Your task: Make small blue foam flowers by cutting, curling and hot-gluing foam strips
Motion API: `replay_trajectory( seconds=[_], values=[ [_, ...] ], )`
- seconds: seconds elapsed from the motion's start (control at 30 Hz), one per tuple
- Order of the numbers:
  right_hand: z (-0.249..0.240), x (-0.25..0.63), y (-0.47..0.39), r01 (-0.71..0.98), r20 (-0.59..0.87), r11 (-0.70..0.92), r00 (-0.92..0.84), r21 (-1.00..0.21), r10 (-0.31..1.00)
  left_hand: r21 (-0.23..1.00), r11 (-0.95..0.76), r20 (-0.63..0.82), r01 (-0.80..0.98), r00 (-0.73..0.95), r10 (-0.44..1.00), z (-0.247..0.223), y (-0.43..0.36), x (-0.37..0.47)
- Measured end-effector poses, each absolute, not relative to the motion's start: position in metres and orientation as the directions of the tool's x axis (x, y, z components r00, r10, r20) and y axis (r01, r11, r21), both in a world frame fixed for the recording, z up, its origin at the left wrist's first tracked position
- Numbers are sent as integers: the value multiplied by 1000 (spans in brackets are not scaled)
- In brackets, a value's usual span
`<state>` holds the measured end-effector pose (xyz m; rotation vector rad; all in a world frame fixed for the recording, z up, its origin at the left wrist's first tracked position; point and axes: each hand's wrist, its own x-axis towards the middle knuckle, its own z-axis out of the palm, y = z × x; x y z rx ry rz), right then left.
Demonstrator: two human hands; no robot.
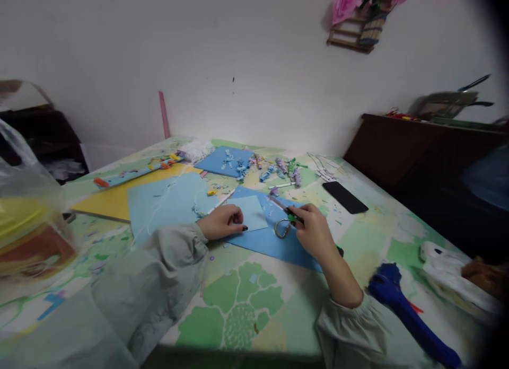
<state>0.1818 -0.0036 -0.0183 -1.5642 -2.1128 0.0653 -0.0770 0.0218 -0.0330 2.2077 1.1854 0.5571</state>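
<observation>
My left hand (222, 222) rests with curled fingers at the left edge of a small light blue sheet (253, 212). Whether it pinches anything is hidden. That sheet lies on a darker blue sheet (258, 242). In my right hand (314, 232) is a slim tool with a dark handle and a pale blade (277, 202), pointing up and left above the darker sheet. A metal ring (282, 228) shows just left of the right hand. A white pen (222, 200) lies beyond my left hand.
Small coloured paper pieces (280, 167) lie towards the wall. A black phone (344, 197) and a dark blue tool (411, 316) are on the right. A plastic bag (27, 210) stands at the left, near larger light blue (159, 199) and yellow sheets (107, 203).
</observation>
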Motion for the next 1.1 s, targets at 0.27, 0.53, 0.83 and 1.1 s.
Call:
replay_trajectory(
  seconds=[0.27,0.53,0.83,1.1],
  values=[
    [-33,195,3,946,350,81,36,-315,936,487,-412,83,770,429,900,-33,4,-57],
    [-39,170,3,783,460,493,-302,-379,835,499,-387,76,775,406,911,-32,8,-57],
    [-41,155,-4,378,321,469,-392,-798,862,524,-467,168,712,451,877,-20,9,-47],
    [-31,151,-5,26,238,252,-250,-967,939,512,-490,395,705,313,864,-4,5,-36]
  ],
)
